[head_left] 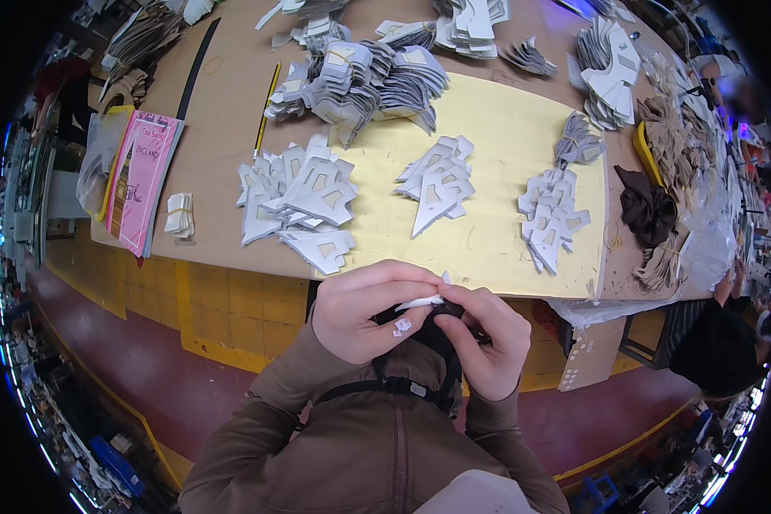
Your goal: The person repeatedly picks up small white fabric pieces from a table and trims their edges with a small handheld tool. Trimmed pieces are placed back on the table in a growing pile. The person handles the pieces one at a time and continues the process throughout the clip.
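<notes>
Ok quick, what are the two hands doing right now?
Left hand: closed, fingers pinching a thin white cut-out piece.
Right hand: closed, pinching the same piece from the other side.

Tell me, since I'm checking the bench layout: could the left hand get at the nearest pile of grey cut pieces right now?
Probably yes. The left hand pinches a white piece together with the right hand, so it must let go first; nothing stands between it and the grey pile.
</notes>
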`<state>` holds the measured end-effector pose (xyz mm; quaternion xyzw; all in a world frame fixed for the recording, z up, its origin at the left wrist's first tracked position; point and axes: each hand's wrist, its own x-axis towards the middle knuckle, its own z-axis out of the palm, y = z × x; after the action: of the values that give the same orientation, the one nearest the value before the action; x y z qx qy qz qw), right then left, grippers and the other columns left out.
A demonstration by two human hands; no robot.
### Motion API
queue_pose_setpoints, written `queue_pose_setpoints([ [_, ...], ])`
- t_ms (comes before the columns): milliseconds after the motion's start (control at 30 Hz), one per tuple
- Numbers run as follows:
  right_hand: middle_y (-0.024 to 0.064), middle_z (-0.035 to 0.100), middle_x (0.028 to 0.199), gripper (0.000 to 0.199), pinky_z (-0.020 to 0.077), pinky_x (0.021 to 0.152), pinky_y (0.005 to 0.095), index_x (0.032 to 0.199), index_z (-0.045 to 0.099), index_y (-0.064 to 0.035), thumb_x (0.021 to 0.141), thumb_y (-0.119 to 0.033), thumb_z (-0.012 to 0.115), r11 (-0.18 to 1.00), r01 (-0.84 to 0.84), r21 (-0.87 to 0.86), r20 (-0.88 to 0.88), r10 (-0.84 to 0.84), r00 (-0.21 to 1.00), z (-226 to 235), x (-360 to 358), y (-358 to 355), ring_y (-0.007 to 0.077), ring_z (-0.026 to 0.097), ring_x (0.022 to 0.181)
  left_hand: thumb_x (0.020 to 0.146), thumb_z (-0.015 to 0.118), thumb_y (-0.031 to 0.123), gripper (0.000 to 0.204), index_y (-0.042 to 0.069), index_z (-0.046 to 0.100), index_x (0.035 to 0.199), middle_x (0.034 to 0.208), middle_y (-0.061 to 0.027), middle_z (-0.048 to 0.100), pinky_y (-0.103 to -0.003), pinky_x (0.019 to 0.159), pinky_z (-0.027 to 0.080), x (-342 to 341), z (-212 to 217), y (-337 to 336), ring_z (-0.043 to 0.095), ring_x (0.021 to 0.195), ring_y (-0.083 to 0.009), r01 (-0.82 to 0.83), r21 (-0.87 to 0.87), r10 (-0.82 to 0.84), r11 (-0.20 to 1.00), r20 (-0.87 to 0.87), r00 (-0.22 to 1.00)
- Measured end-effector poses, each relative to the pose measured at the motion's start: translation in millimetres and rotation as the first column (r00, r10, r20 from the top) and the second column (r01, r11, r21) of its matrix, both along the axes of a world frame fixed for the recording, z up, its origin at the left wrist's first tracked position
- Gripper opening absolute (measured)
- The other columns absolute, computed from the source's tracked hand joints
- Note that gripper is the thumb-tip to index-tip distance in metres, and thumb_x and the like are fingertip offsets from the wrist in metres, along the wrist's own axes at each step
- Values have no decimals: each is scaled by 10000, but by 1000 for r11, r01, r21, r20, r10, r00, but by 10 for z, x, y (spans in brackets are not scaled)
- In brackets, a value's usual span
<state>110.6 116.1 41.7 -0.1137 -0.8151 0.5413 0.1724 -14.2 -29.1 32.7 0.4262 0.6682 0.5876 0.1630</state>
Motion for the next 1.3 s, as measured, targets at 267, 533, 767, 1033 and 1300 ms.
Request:
queue_pose_setpoints([
  [267, 107, 661, 816, 352, 488, 588, 269, 1132, 677, 6, 788, 45, 738, 999, 30, -36, 23, -29, 999, -2, 5, -23, 183, 622, 653, 794, 681, -45, 201, -40, 716, 992, 1004, -157, 714, -294, 745, 566, -2, -19, 5, 710, 866, -230, -2, 21, 2, 1000, -8, 1000],
  [533, 112, 660, 808, 363, 487, 592, 280, 1136, 678, 6, 781, 48, 740, 1000, -4, -10, 9, 4, 1000, -1, 11, 6, 197, 638, 675, 786, 686, -42, 209, -38, 727, 992, 1002, -148, 721, -284, 752, 561, -9, 7, 2, 709, 867, -213, -6, -5, 6, 1000, -6, 1000],
  [767, 97, 651, 801, 348, 468, 572, 267, 1135, 682, -3, 794, 47, 731, 999, 21, -42, 11, -21, 1000, -8, -2, -16, 168, 601, 640, 783, 690, -38, 209, -38, 727, 989, 1005, -144, 719, -281, 741, 563, 1, -13, 0, 710, 860, -210, -20, 0, 20, 1000, -33, 999],
  [1033, 95, 653, 836, 361, 462, 581, 258, 1158, 673, -17, 805, 40, 727, 989, 105, -106, 80, -97, 992, -9, 0, -70, 156, 582, 651, 792, 687, -36, 238, -25, 694, 1030, 1053, -141, 700, -300, 753, 566, 12, -4, 1, 705, 895, -242, -38, -10, 37, 999, -56, 998],
  [1300, 112, 679, 884, 355, 483, 616, 259, 1153, 670, -16, 807, 32, 732, 995, 70, -72, 47, -67, 997, -33, -5, -62, 168, 607, 693, 772, 709, -36, 233, -25, 726, 1005, 1016, -135, 714, -265, 725, 551, 7, 5, 10, 702, 861, -182, -82, -42, 80, 996, -34, 996],
])
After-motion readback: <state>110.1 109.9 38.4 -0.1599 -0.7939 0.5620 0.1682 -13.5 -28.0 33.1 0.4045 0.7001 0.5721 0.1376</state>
